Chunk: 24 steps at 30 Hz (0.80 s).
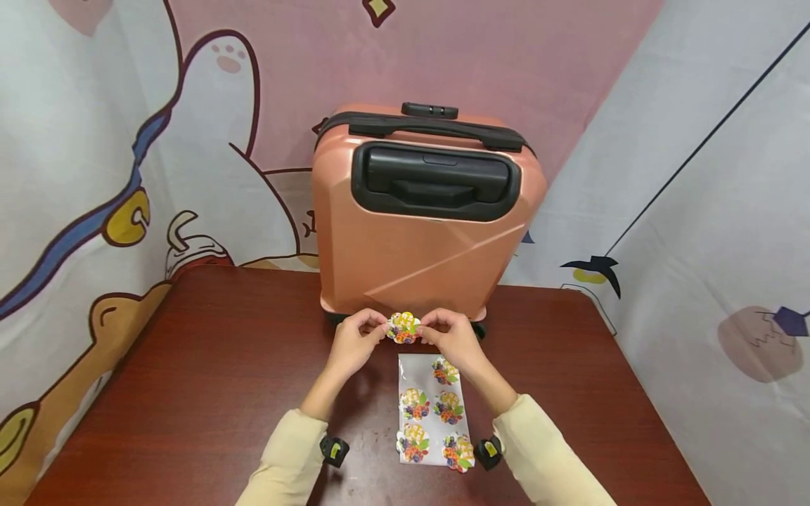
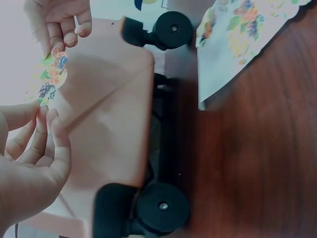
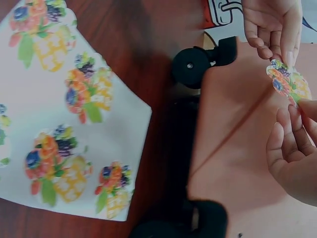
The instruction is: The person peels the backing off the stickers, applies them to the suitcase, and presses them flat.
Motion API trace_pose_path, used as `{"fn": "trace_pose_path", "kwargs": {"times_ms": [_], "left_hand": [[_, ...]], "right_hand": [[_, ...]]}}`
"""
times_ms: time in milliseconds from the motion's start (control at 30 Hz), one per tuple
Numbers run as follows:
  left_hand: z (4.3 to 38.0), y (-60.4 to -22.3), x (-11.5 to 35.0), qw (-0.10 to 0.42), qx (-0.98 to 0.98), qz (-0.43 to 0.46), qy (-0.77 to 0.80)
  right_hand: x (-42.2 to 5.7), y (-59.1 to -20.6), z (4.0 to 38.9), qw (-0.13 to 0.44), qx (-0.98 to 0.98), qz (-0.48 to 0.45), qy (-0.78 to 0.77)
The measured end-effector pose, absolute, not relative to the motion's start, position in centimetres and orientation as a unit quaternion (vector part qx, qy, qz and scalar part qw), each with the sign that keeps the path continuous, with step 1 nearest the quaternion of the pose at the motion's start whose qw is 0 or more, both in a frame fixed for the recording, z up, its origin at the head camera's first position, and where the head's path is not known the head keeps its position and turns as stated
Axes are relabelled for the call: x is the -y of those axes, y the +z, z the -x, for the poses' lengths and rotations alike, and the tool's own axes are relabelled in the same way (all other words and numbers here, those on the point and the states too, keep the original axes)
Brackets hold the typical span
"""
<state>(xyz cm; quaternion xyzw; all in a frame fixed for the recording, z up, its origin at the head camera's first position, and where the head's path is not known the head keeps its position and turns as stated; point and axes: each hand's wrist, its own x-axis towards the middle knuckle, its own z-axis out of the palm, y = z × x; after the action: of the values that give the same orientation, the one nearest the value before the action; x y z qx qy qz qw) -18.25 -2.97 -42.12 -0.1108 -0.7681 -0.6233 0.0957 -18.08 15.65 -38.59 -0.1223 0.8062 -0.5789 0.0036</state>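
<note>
Between both hands is a fruit-print sticker (image 1: 403, 328), held up in front of the lower part of a salmon-pink suitcase (image 1: 418, 253). My left hand (image 1: 356, 342) pinches its left edge between thumb and finger. At the opposite edge, my right hand (image 1: 452, 339) pinches it the same way. In the left wrist view the sticker (image 2: 49, 74) shows berries and leaves, with the suitcase face behind it. Below the hands a white sticker sheet (image 1: 422, 372) lies on the table, bearing several more fruit stickers. Whether the held sticker touches the suitcase I cannot tell.
The suitcase stands upright at the back of a dark red-brown table (image 1: 240, 379). Its black wheels (image 2: 163, 206) rest near the table's far side. A cartoon-printed cloth (image 1: 253, 140) hangs behind and along both sides.
</note>
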Motion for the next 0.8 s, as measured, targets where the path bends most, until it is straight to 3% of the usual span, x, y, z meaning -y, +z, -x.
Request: {"fn": "trace_pose_path", "kwargs": {"times_ms": [233,700,800], "left_hand": [[18.8,-40.8,3.9,0.146,0.778,0.110,-0.601],[19.2,-38.1,5.4,0.183,0.776,0.082,-0.597],[19.2,-37.6,5.7,0.195,0.775,0.080,-0.596]], "right_hand": [[-14.7,-37.7,19.1,-0.006,-0.803,0.134,-0.581],[-12.3,-35.0,19.8,-0.027,-0.787,0.142,-0.600],[-12.0,-34.4,19.9,-0.058,-0.808,0.154,-0.566]]}}
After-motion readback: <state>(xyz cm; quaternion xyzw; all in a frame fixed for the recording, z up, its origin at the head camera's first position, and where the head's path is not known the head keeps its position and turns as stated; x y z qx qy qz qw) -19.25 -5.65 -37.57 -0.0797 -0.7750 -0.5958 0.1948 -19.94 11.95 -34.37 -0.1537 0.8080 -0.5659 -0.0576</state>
